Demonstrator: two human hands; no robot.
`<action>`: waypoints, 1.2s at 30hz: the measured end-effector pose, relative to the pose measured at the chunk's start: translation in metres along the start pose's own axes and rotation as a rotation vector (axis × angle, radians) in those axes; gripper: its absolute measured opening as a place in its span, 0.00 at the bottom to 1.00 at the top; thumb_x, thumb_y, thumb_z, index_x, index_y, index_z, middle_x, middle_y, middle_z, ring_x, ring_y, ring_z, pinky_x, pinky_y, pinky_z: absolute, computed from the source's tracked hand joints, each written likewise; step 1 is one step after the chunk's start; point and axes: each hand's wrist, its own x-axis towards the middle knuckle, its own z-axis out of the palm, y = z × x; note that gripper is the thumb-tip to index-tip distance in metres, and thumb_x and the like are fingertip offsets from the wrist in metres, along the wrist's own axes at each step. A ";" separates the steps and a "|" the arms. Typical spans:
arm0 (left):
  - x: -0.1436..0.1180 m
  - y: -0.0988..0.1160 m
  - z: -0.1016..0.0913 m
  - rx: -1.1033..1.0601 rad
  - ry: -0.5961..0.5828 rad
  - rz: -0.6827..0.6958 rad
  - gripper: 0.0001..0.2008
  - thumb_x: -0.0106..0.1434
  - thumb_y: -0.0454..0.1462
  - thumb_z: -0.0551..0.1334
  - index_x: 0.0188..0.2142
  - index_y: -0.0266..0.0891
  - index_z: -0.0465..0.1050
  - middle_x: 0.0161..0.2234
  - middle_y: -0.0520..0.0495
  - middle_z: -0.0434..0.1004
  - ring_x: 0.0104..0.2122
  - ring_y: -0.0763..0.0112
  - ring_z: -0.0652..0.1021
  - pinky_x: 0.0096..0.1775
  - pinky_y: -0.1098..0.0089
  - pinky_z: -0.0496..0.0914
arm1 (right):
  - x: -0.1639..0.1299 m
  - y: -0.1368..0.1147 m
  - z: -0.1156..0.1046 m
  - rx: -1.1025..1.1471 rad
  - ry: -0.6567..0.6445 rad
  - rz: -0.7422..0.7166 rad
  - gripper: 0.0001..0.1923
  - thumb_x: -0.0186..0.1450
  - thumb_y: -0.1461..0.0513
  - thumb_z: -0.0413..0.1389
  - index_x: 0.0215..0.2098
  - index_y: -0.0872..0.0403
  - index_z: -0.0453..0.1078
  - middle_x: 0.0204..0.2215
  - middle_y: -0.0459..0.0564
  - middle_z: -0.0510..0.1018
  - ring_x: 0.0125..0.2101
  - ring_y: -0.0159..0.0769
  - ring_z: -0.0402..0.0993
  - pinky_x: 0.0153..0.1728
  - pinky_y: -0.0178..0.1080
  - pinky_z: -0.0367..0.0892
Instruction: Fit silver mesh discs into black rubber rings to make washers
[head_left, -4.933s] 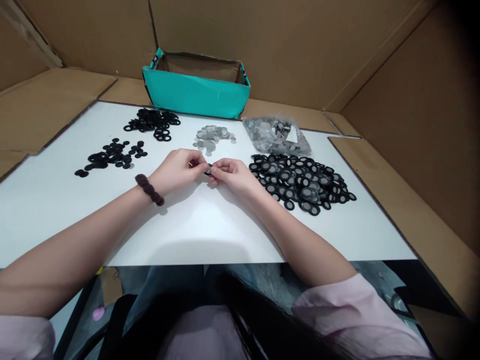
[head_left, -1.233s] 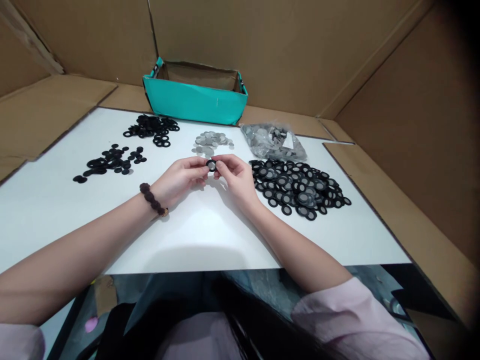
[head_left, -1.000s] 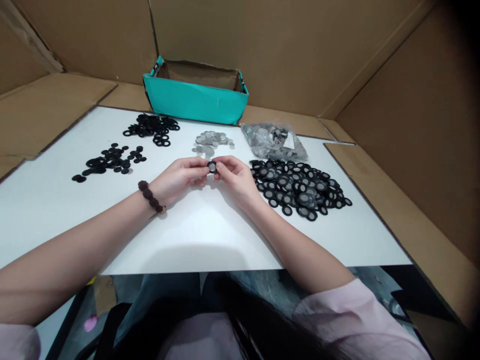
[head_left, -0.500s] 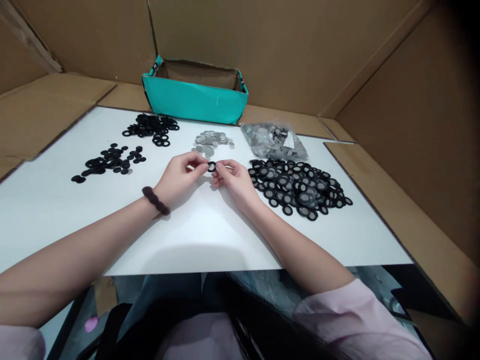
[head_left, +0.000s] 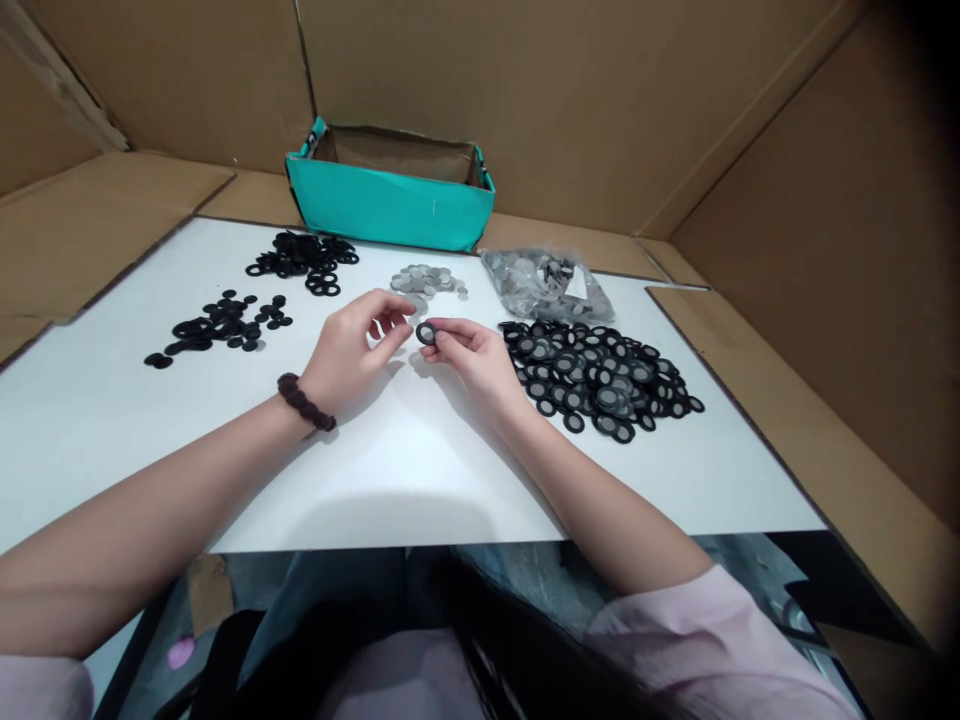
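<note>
Between the thumb and fingers of my right hand [head_left: 472, 357] is a small black ring with a grey disc in its middle [head_left: 426, 334]. My left hand [head_left: 360, 345] is just left of it, thumb and fingers apart, with nothing visible in them. Beyond both hands lie loose grey discs [head_left: 426, 280] in a small pile. To the right spreads a large heap of black rings with grey centres [head_left: 600, 375]. Small black discs and rings [head_left: 225, 322] are scattered on the left, and behind them sits a pile of open black rings [head_left: 304, 255].
A teal open box [head_left: 390, 200] stands at the back. Right of the grey discs is a clear plastic bag [head_left: 547, 283] filled with grey discs. Cardboard walls [head_left: 525, 110] enclose the back and sides of the white tabletop [head_left: 375, 470].
My left hand has let go of the ringed disc and drawn back to the left, its fingers opening. The right hand keeps hold of the piece, now turned more face-on.
</note>
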 end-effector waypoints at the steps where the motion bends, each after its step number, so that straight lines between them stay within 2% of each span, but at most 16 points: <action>1: 0.001 0.000 -0.001 -0.010 0.012 -0.033 0.08 0.56 0.37 0.58 0.36 0.39 0.72 0.34 0.47 0.74 0.34 0.68 0.72 0.38 0.69 0.65 | 0.000 0.000 0.000 -0.001 0.005 0.006 0.11 0.54 0.60 0.60 0.34 0.57 0.71 0.25 0.48 0.77 0.26 0.30 0.74 0.34 0.38 0.72; 5: 0.010 -0.012 -0.007 -0.006 0.080 -0.169 0.07 0.55 0.37 0.58 0.32 0.39 0.72 0.32 0.48 0.76 0.32 0.69 0.72 0.36 0.70 0.65 | -0.002 -0.002 -0.001 0.011 0.020 0.030 0.11 0.56 0.61 0.57 0.37 0.57 0.71 0.22 0.46 0.75 0.25 0.29 0.73 0.34 0.37 0.72; 8: 0.021 -0.026 -0.018 -0.028 0.135 -0.307 0.06 0.53 0.38 0.59 0.30 0.39 0.72 0.28 0.48 0.75 0.31 0.68 0.72 0.35 0.70 0.65 | -0.002 -0.004 -0.001 0.014 0.044 0.022 0.09 0.56 0.62 0.55 0.36 0.55 0.70 0.21 0.44 0.74 0.23 0.28 0.72 0.32 0.35 0.71; 11: 0.038 -0.033 -0.035 0.057 0.091 -0.436 0.09 0.54 0.40 0.59 0.31 0.37 0.71 0.28 0.48 0.74 0.30 0.69 0.71 0.33 0.70 0.64 | 0.000 -0.005 -0.002 0.013 0.066 0.017 0.06 0.56 0.63 0.54 0.32 0.56 0.70 0.23 0.44 0.74 0.23 0.27 0.71 0.30 0.34 0.70; 13: 0.052 -0.035 -0.046 0.184 -0.017 -0.394 0.13 0.57 0.42 0.56 0.35 0.34 0.72 0.31 0.47 0.74 0.33 0.68 0.72 0.37 0.70 0.64 | 0.001 -0.004 -0.002 0.020 0.074 0.026 0.07 0.55 0.63 0.54 0.32 0.56 0.70 0.24 0.45 0.74 0.23 0.26 0.71 0.28 0.33 0.70; 15: 0.067 -0.036 -0.053 0.356 -0.036 -0.413 0.15 0.57 0.41 0.55 0.35 0.31 0.73 0.33 0.44 0.75 0.35 0.66 0.72 0.40 0.67 0.64 | 0.003 -0.004 -0.003 0.014 0.074 0.025 0.08 0.55 0.62 0.54 0.33 0.57 0.70 0.25 0.46 0.74 0.24 0.27 0.70 0.27 0.32 0.69; 19: 0.086 -0.047 -0.059 0.645 0.054 -0.464 0.17 0.59 0.38 0.52 0.40 0.28 0.74 0.40 0.35 0.76 0.42 0.56 0.73 0.44 0.61 0.65 | 0.002 -0.008 -0.004 -0.054 0.061 -0.002 0.13 0.53 0.61 0.57 0.36 0.58 0.70 0.27 0.48 0.75 0.27 0.29 0.71 0.31 0.34 0.70; 22: 0.084 -0.058 -0.057 0.788 -0.005 -0.483 0.18 0.60 0.36 0.49 0.42 0.28 0.73 0.44 0.31 0.74 0.45 0.51 0.72 0.45 0.57 0.64 | 0.001 -0.012 -0.004 -0.109 0.037 -0.035 0.16 0.50 0.62 0.59 0.37 0.58 0.70 0.29 0.48 0.74 0.29 0.30 0.71 0.33 0.36 0.70; 25: 0.074 -0.066 -0.056 0.886 -0.076 -0.462 0.20 0.60 0.37 0.48 0.42 0.28 0.73 0.46 0.29 0.71 0.47 0.47 0.70 0.45 0.54 0.63 | -0.001 -0.015 -0.003 -0.151 -0.027 -0.134 0.16 0.50 0.63 0.59 0.38 0.56 0.70 0.28 0.46 0.73 0.28 0.29 0.69 0.32 0.34 0.69; 29: 0.065 -0.070 -0.055 0.956 -0.067 -0.365 0.22 0.61 0.37 0.45 0.43 0.26 0.71 0.45 0.27 0.70 0.47 0.46 0.68 0.44 0.54 0.62 | -0.004 -0.016 -0.003 -0.211 -0.074 -0.243 0.11 0.53 0.62 0.56 0.35 0.55 0.69 0.28 0.47 0.74 0.28 0.29 0.69 0.30 0.34 0.68; 32: 0.062 -0.069 -0.054 0.981 -0.035 -0.279 0.22 0.62 0.37 0.43 0.43 0.26 0.71 0.44 0.28 0.69 0.47 0.47 0.68 0.44 0.54 0.61 | -0.006 -0.018 -0.002 -0.255 -0.069 -0.228 0.10 0.53 0.61 0.57 0.33 0.56 0.71 0.31 0.49 0.75 0.30 0.30 0.70 0.34 0.36 0.68; 36: 0.059 -0.071 -0.055 0.977 -0.042 -0.235 0.21 0.62 0.37 0.44 0.43 0.25 0.70 0.44 0.27 0.69 0.47 0.46 0.68 0.45 0.54 0.61 | -0.010 -0.022 0.001 -0.222 -0.081 -0.128 0.14 0.51 0.62 0.60 0.36 0.58 0.72 0.31 0.50 0.77 0.31 0.30 0.72 0.37 0.37 0.69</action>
